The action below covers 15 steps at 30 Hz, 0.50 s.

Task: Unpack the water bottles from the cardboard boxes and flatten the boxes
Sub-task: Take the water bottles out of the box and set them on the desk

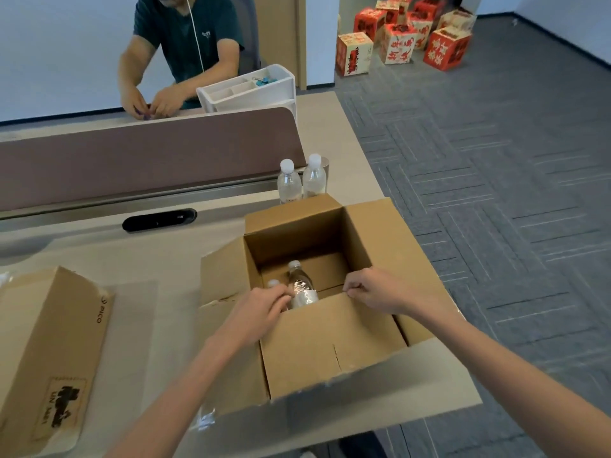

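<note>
An open cardboard box (334, 345) stands on the desk in front of me, flaps spread out. Inside it a clear water bottle (300, 287) with a white cap stands upright, and a second cap (273, 283) shows just left of it. My left hand (261, 309) reaches over the box's near wall, fingers curled by that second bottle. My right hand (370, 289) pinches the top edge of the near wall. Two more bottles (289, 181) stand on the desk behind the box. A second cardboard box (49, 352) lies on its side at the left.
A brown divider panel (148, 153) runs across the desk's far side, with a black cable slot (159, 219) before it. A white organiser tray (248, 87) and a seated person are beyond. The desk edge (429, 285) drops to grey carpet; red boxes (406, 38) are stacked far right.
</note>
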### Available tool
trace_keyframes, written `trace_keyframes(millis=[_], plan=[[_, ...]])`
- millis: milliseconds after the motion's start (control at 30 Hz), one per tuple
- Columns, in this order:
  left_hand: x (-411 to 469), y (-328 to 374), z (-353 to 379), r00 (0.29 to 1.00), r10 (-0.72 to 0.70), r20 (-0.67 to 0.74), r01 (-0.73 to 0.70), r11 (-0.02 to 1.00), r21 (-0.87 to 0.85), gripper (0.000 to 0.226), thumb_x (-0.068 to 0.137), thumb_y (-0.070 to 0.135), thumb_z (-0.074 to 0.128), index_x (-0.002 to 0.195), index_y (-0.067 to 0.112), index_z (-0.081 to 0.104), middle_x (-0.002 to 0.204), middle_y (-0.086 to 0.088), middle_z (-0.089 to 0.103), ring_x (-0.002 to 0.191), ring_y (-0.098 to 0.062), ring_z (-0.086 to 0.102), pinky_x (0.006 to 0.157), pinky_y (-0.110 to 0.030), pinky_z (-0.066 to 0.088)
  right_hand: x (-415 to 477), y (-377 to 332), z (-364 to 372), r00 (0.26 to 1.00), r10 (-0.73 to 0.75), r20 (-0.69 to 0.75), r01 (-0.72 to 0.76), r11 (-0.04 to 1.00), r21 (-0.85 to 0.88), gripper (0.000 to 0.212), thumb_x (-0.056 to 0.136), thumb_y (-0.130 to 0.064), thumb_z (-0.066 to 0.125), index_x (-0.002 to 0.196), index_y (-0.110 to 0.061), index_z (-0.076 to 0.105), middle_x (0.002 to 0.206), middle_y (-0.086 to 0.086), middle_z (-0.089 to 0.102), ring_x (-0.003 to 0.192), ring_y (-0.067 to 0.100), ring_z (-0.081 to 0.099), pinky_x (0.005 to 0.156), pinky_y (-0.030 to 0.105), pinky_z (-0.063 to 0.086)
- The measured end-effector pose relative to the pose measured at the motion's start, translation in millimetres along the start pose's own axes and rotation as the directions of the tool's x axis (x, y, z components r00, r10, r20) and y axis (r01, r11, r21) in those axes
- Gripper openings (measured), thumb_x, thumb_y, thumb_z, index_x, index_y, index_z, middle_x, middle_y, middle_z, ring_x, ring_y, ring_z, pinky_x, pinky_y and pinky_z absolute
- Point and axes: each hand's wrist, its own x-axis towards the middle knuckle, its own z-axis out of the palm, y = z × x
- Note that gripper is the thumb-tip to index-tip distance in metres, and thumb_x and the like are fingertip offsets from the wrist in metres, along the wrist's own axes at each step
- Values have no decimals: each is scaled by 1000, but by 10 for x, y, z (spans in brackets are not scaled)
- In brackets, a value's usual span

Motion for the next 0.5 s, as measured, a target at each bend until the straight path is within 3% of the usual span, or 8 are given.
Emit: trace_keyframes(millis=[133,200,300,367,433,500], plan=[[-105,122,-56,998,-59,-32,53,986,-159,20,100,23,53,109,20,70,99,6,70,87,0,63,80,-16,50,-169,-154,-145,997,4,-81,0,999,46,20,98,-20,52,103,-15,71,103,-2,68,96,13,60,84,30,50],[-152,189,-151,993,-112,-37,99,959,-264,18,98,23,56,103,20,73,98,8,70,90,2,62,79,-12,46,-237,-218,-235,996,-20,-82,24,998,50,20,98,-22,53,93,-14,70,94,-2,67,89,14,60,77,30,49],[-203,228,-324,985,-155,76,173,897,-406,14,95,22,62,97,19,75,96,6,72,91,-1,64,82,-18,48,-336,-244,-343,999,-43,-26,46,991,126,35,98,-30,54,67,-14,56,66,2,48,66,15,46,62,33,34],[-265,259,-402,968,-158,195,234,848,-476,13,94,22,65,99,17,75,98,0,73,91,-12,66,80,-23,50,-436,-258,-409,998,-43,37,37,985,167,43,97,-36,55,63,-11,52,64,10,38,62,18,38,61,34,27],[-347,308,-444,939,-131,318,291,795,-532,17,92,24,67,107,17,72,98,-1,74,85,-20,63,68,-21,49,-547,-267,-458,991,-28,132,-1,978,210,39,96,-39,57,73,-9,66,72,18,57,67,19,51,64,34,38],[-416,349,-435,905,-73,419,334,732,-594,27,90,23,69,115,13,66,101,-3,75,80,-21,67,64,-20,54,-636,-255,-474,965,-20,260,-63,951,304,27,96,-30,59,90,-7,73,87,13,73,77,21,67,74,35,53]])
